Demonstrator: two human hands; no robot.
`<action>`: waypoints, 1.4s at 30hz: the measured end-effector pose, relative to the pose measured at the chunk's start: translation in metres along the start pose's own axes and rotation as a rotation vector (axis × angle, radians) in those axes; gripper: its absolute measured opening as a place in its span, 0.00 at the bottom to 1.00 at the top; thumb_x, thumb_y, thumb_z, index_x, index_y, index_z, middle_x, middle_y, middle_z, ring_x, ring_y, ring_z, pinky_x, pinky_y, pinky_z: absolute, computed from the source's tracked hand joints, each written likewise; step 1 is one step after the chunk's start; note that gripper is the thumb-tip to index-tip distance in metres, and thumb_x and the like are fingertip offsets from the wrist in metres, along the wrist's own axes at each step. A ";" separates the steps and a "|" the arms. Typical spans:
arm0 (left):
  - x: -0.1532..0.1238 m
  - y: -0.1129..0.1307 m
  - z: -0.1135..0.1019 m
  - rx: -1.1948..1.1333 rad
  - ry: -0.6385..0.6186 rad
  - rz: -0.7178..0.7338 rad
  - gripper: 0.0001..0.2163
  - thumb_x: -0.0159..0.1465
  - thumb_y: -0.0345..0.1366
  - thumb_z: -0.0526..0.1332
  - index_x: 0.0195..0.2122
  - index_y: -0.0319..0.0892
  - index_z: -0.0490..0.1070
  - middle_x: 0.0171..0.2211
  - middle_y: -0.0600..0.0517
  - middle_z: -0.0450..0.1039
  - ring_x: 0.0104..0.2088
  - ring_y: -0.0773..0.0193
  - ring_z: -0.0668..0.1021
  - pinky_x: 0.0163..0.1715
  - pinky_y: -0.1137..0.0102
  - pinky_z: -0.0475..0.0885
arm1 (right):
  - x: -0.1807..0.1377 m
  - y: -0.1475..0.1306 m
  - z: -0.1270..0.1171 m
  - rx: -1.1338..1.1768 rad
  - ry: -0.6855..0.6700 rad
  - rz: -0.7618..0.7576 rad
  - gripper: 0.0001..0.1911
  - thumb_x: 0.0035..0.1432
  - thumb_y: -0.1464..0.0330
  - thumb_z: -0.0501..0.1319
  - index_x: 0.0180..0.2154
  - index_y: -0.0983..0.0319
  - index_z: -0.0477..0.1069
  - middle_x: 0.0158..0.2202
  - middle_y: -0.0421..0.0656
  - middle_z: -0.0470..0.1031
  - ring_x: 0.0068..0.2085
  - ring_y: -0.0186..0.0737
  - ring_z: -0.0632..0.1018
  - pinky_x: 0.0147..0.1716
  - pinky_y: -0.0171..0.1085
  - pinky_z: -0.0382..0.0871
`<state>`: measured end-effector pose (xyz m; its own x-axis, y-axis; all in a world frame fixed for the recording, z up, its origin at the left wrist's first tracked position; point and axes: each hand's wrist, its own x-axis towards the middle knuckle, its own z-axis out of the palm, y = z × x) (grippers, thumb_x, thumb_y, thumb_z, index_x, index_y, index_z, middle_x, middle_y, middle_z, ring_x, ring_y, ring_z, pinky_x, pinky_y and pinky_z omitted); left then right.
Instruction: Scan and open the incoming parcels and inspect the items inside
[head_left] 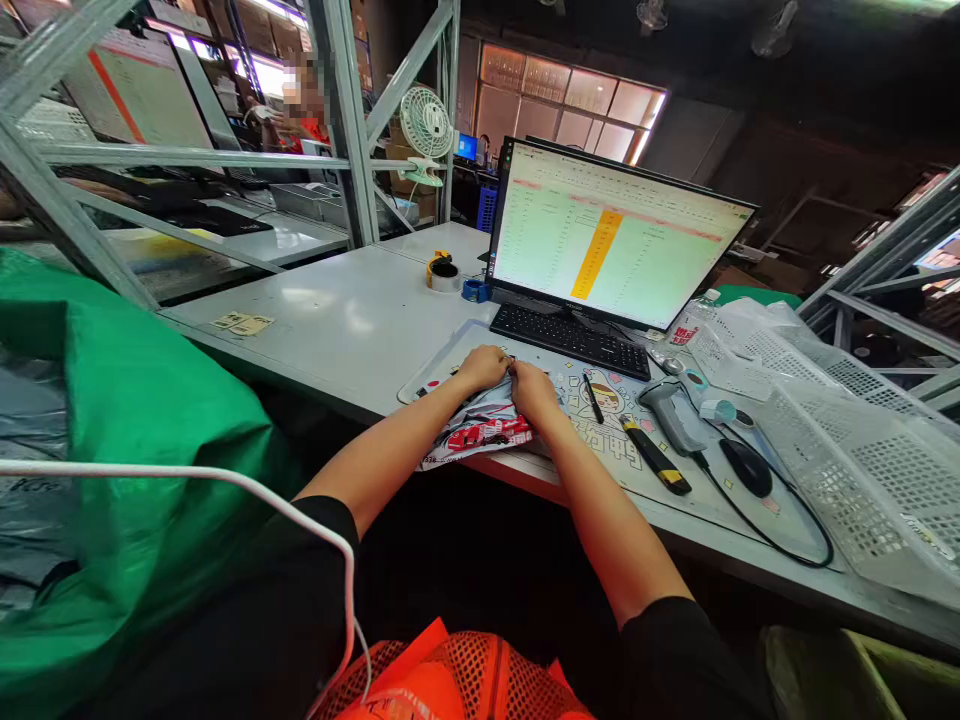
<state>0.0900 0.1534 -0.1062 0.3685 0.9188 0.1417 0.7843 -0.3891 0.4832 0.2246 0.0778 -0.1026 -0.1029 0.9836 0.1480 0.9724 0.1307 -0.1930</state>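
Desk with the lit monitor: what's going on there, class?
A person's left hand and right hand meet at the far end of a printed plastic bag, gripping it near the desk's front edge. Beyond them lies a keyboard; a pen, box cutter and scanner lie to the right, untouched.

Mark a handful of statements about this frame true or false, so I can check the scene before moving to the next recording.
1. The left hand and right hand meet at the plastic bag. True.
2. The scanner is in the right hand. False: the grey scanner lies on the desk mat.
3. The black pen lies between the bag and the yellow-and-black cutter. True.
4. The large monitor is dark. False: the large monitor is lit, showing an orange column.
5. The keyboard lies in front of that monitor. True.
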 end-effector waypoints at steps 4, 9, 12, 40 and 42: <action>0.002 -0.004 0.001 -0.013 0.003 -0.034 0.18 0.73 0.40 0.56 0.42 0.39 0.86 0.45 0.40 0.85 0.46 0.51 0.82 0.45 0.67 0.71 | 0.009 -0.011 -0.008 -0.080 -0.062 0.081 0.23 0.77 0.71 0.44 0.64 0.64 0.69 0.55 0.57 0.80 0.55 0.54 0.80 0.52 0.44 0.69; 0.011 -0.011 0.003 -0.038 0.024 -0.118 0.15 0.70 0.41 0.60 0.44 0.42 0.87 0.45 0.42 0.85 0.47 0.51 0.83 0.43 0.68 0.72 | -0.005 -0.020 -0.022 -0.076 -0.100 0.053 0.23 0.78 0.56 0.50 0.59 0.63 0.74 0.53 0.57 0.81 0.54 0.54 0.81 0.48 0.42 0.69; 0.020 -0.012 0.006 -0.032 0.046 -0.171 0.16 0.69 0.41 0.61 0.48 0.40 0.86 0.48 0.38 0.84 0.48 0.49 0.82 0.43 0.66 0.72 | -0.040 -0.023 -0.028 -0.090 -0.133 -0.007 0.19 0.76 0.57 0.54 0.49 0.62 0.79 0.48 0.55 0.83 0.48 0.51 0.82 0.41 0.39 0.66; -0.084 0.002 -0.030 -0.686 -0.237 0.216 0.26 0.65 0.47 0.57 0.60 0.41 0.76 0.65 0.45 0.73 0.66 0.49 0.72 0.66 0.61 0.66 | -0.143 0.090 0.021 0.930 0.314 0.047 0.11 0.56 0.60 0.63 0.38 0.59 0.76 0.56 0.51 0.78 0.58 0.53 0.77 0.61 0.50 0.69; -0.109 0.011 -0.022 -0.809 -0.199 0.217 0.26 0.62 0.46 0.60 0.60 0.40 0.76 0.65 0.45 0.73 0.65 0.48 0.72 0.67 0.61 0.65 | -0.154 0.085 0.015 1.191 0.351 0.132 0.15 0.57 0.57 0.61 0.39 0.59 0.78 0.59 0.51 0.77 0.61 0.55 0.76 0.61 0.50 0.70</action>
<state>0.0472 0.0507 -0.0975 0.6091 0.7714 0.1843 0.1174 -0.3175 0.9410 0.3198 -0.0605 -0.1564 0.2202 0.9355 0.2762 0.1582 0.2451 -0.9565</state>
